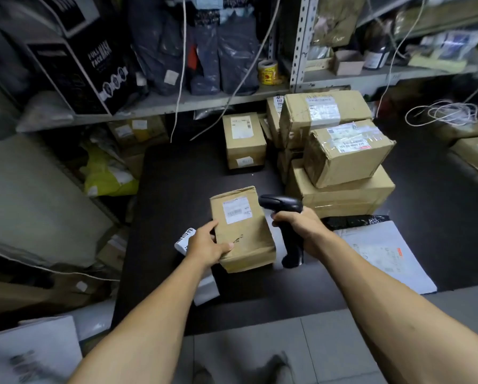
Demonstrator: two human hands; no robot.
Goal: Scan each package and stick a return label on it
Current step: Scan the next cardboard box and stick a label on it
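From the head view, your left hand (204, 246) grips the near corner of a small brown package (242, 228) lying on the dark tabletop (177, 173), thumb on top. Your right hand (296, 225) has its fingers wrapped round the black scanner (283, 206), whose head sits just beside the package's shipping label (236, 209). You seem to be at the scan, with no return label visible on this one yet, and the stacked boxes (340, 151) behind look still to do

Both forearms extended forward, left hand (204, 246) and right hand (297, 227) with fingers curled in grips.
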